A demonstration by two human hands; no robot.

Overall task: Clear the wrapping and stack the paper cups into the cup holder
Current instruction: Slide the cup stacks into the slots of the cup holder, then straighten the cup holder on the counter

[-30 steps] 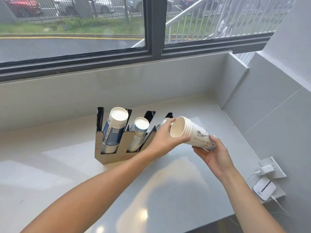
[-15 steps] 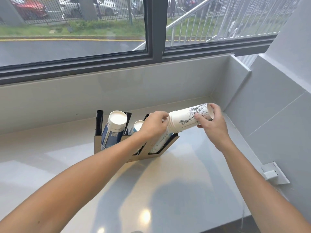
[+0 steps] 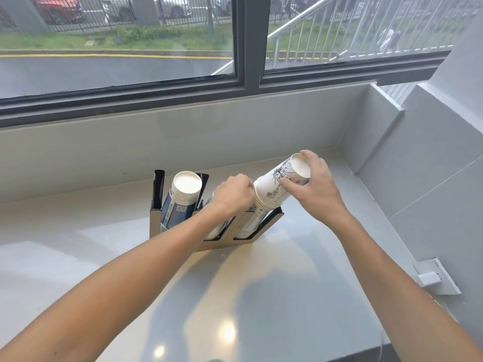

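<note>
A slanted cup holder (image 3: pixel 230 240) with three slots stands on the pale counter (image 3: pixel 274 296). Its left slot holds a blue-and-white cup stack (image 3: pixel 180 197). The middle stack is mostly hidden behind my left hand (image 3: pixel 234 195). My right hand (image 3: pixel 315 186) grips a white stack of paper cups (image 3: pixel 277 185) with black drawings, bottom end up, its mouth end set onto the stack in the right slot (image 3: pixel 251 223). My left hand is closed at the stack's lower rim; what it grips is hidden.
A grey wall runs along the back under a window and down the right side. A white wall socket with a plug (image 3: pixel 432 276) sits low on the right wall. The counter's front edge (image 3: pixel 366 352) is at the bottom right.
The cup stack turned from lying sideways over the counter to bottom end up, and moved left onto the right slot. My left hand went from its open mouth to its lower rim.
</note>
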